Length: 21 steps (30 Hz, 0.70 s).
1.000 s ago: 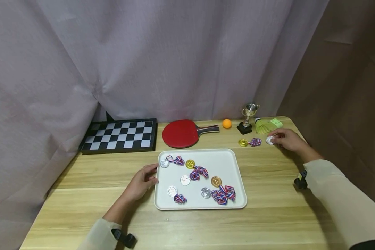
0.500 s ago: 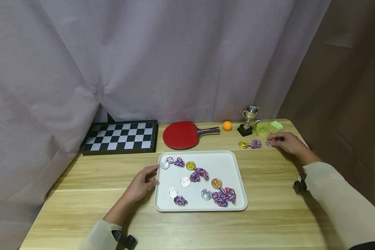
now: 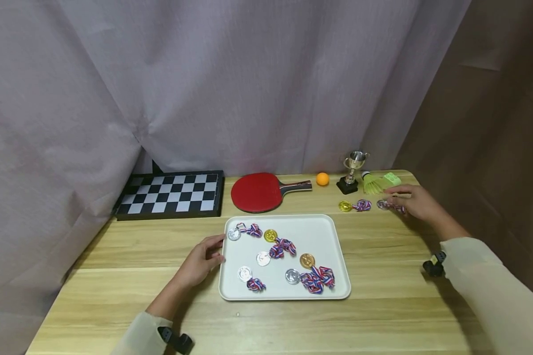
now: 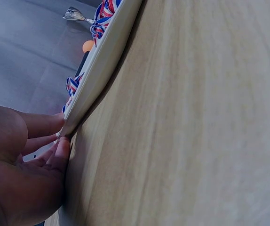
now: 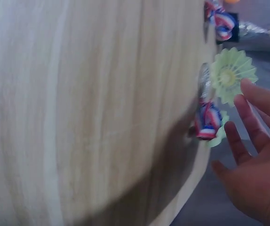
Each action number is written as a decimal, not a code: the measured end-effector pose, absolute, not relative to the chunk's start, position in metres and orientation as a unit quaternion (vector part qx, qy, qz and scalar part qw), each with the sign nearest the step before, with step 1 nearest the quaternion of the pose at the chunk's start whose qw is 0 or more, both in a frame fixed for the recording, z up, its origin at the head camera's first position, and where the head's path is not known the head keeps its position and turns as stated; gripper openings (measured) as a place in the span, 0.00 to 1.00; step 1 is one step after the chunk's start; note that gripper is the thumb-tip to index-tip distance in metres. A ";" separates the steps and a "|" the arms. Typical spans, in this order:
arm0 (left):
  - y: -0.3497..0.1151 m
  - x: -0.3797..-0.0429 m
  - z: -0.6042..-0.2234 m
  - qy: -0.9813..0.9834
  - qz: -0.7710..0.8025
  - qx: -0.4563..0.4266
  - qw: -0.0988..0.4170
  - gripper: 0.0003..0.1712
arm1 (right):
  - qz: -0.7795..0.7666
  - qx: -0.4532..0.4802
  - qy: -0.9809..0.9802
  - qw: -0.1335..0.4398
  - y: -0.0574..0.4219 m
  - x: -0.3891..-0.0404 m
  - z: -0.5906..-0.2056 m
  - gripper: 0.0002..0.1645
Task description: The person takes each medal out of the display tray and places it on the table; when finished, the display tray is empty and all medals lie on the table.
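Note:
At the left side of the white tray [image 3: 299, 222], my left hand [image 3: 199, 261] holds the rim between thumb and fingers. The left wrist view shows the fingertips right at the tray's edge [image 4: 99, 80]. Silver medals [image 3: 245, 273], a gold medal [image 3: 270, 235] and a bronze-toned medal [image 3: 307, 261] lie in the tray with bunched striped ribbons. My right hand [image 3: 419, 203] hovers by a silver medal [image 3: 382, 204] on the table, with fingers apart and nothing held. Beside that medal lies a gold medal [image 3: 345, 206] with its ribbon [image 3: 361, 205].
Along the back stand a checkered board [image 3: 171, 193], a red table tennis bat [image 3: 256, 192], an orange ball [image 3: 322, 179] and a small trophy cup [image 3: 354, 162]. A yellow-green shuttlecock [image 3: 372, 183] and a green block [image 3: 392, 178] lie near the back right corner.
My right hand sets the silver medal down beside the gold one, lets go of it and draws slightly back to the right. My left hand stays at the tray.

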<state>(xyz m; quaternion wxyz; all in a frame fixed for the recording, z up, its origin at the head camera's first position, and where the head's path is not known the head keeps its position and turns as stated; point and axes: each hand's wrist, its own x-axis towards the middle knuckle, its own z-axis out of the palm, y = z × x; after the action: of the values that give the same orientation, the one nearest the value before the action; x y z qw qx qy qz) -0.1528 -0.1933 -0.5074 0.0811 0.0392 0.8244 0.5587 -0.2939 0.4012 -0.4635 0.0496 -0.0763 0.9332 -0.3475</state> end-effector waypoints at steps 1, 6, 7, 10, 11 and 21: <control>-0.194 -0.153 -0.507 0.825 0.559 0.039 0.082 0.34 | -0.343 -0.081 0.935 0.041 0.400 -0.292 -0.462 0.24; -0.193 -0.152 -0.505 0.824 0.559 0.036 0.082 0.33 | -0.324 -0.097 0.941 0.012 0.374 -0.275 -0.445 0.24; -0.193 -0.152 -0.505 0.824 0.559 0.035 0.082 0.33 | -0.325 -0.100 0.940 0.011 0.368 -0.271 -0.443 0.24; -0.193 -0.152 -0.506 0.825 0.558 0.034 0.082 0.34 | -0.339 -0.109 0.934 0.012 0.346 -0.258 -0.436 0.24; -0.193 -0.152 -0.506 0.825 0.558 0.034 0.082 0.34 | -0.347 -0.113 0.931 0.013 0.338 -0.253 -0.434 0.24; -0.192 -0.152 -0.506 0.825 0.558 0.032 0.083 0.34 | -0.414 -0.178 0.891 0.056 0.265 -0.205 -0.430 0.21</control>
<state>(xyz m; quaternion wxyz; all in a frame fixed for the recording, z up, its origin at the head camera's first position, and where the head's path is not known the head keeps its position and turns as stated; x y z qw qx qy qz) -0.1525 -0.1921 -0.5059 0.0829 0.0316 0.8253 0.5577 -0.2047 0.2653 -0.4301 0.0555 -0.1783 0.8909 -0.4141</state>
